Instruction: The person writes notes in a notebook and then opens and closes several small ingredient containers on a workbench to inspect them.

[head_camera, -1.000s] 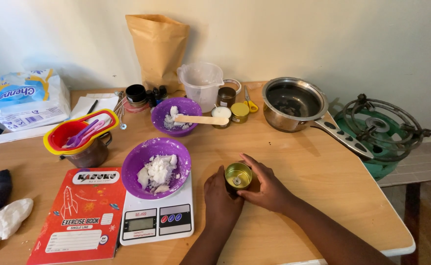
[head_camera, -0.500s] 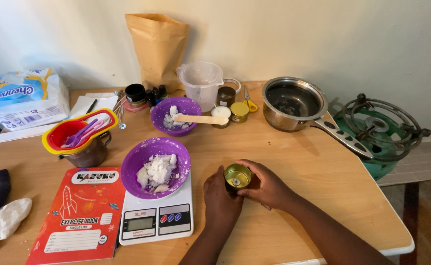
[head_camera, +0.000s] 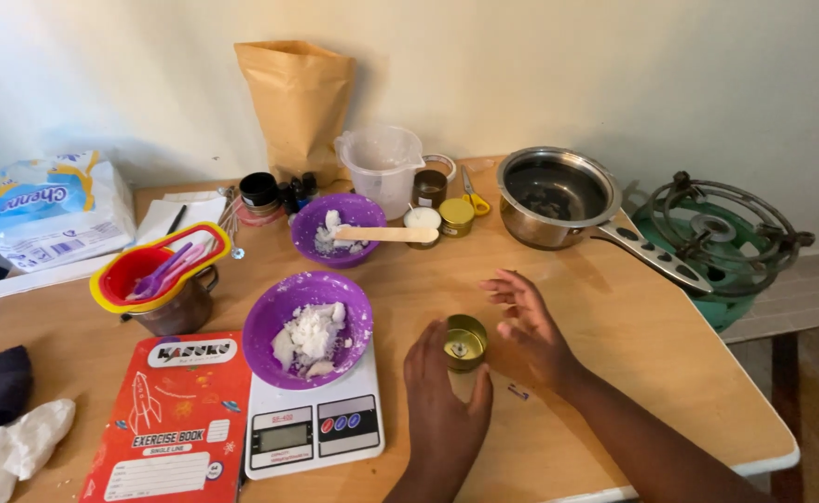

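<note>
Wooden table (pale wall behind): left hand seemingly touches gold tin, grip open.

Home craft setup, prob. a kitchen corner: wooden table against plain wall. On it, digital scale w/ purple bowl; saucepan far right of scale; green gas burner beyond table's right edge.

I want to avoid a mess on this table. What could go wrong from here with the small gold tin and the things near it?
1. Only the left hand touches the small gold tin; the right hand is open beside it, so a nudge might slide or tip it.
2. The purple bowl on the scale stands close to the left hand and might get bumped.
3. The pan handle points toward the right hand.
</note>
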